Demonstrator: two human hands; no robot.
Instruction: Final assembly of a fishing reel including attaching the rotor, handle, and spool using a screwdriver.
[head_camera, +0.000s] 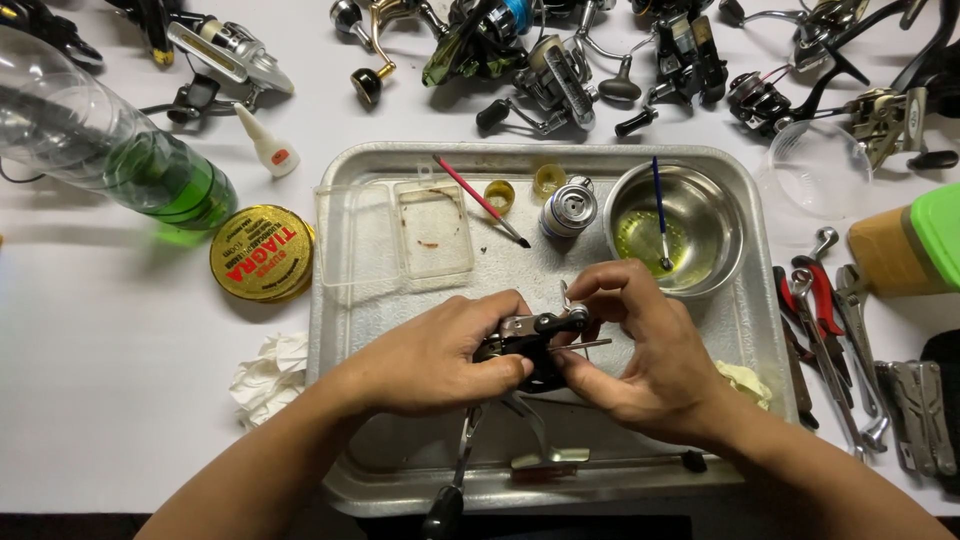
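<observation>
While my right-hand fingers (590, 290) pinch something small at the top of the fishing reel body (530, 345), I cannot make out the part itself; it is hidden between thumb and forefinger. The right hand (640, 350) is curled almost closed on that spot. The left hand (440, 355) wraps fully around the reel body from the left, holding it above the near half of the metal tray (340, 330), with the crank handle (450, 490) hanging down past the tray's near rim.

My worry starts at that pinch. If the small part slips, I judge it could bounce off the tray and vanish among the clutter on the desk (120, 400), or drop into the steel bowl (720, 200) of yellowish liquid just beyond my right hand, where a blue-handled brush (660, 215) leans. A thin shaft pokes out of the reel toward the right; pressing sideways might bend it.

Further out, a red-handled brush (480, 200) and a silver spool (568, 208) lie at the far side of the tray, close enough that a jerk of my wrist could knock them. Pliers and wrenches (830, 320) lie to the right of the tray, and the dangling crank could catch the rim if I lower the reel carelessly.
</observation>
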